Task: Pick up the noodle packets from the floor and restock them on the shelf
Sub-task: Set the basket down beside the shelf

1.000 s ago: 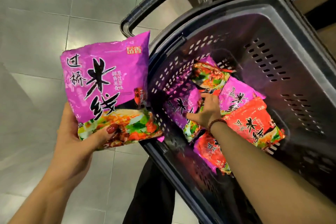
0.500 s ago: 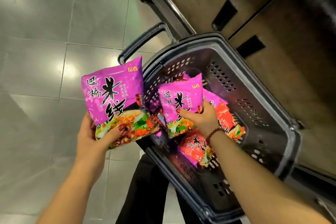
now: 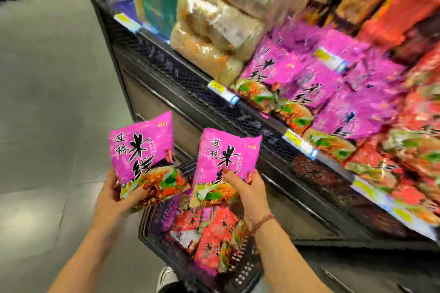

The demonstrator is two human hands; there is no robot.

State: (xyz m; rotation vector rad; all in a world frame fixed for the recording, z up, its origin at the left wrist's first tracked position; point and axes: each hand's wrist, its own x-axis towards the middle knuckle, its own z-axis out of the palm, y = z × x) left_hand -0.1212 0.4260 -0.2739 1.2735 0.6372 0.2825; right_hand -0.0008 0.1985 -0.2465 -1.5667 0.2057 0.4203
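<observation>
The fingers of the left hand point(image 3: 112, 200) are curled round the lower edge of a purple noodle packet point(image 3: 142, 150), the thumb pressed across its printed front. Those of the right hand point(image 3: 247, 188) are wrapped in like manner about the bottom of a second purple packet point(image 3: 226, 159), and a beaded bracelet point(image 3: 262, 220) is seen at that wrist. Both packets are held upright, side by side and slightly apart, above a dark perforated basket point(image 3: 240, 273), in which a heap of red packets point(image 3: 214, 235) lies. Beyond and to the right stands the shelf point(image 3: 190, 83) — its mesh front edge carrying yellow price tags point(image 3: 222, 91) — and on it a row of matching purple packets point(image 3: 321, 88) is stacked, though much there is smeared by blur. The step in hand is judged to be the carry from basket to shelf: two packets are lifted, neither yet placed. For the next move the packets would need to be raised and carried rightward to the purple row, set down face out among their like, and released one at a time — a light grip is called for, since the contents are probably brittle and the film slippery. From the full basket, much of the restocking is judged to be undone.
</observation>
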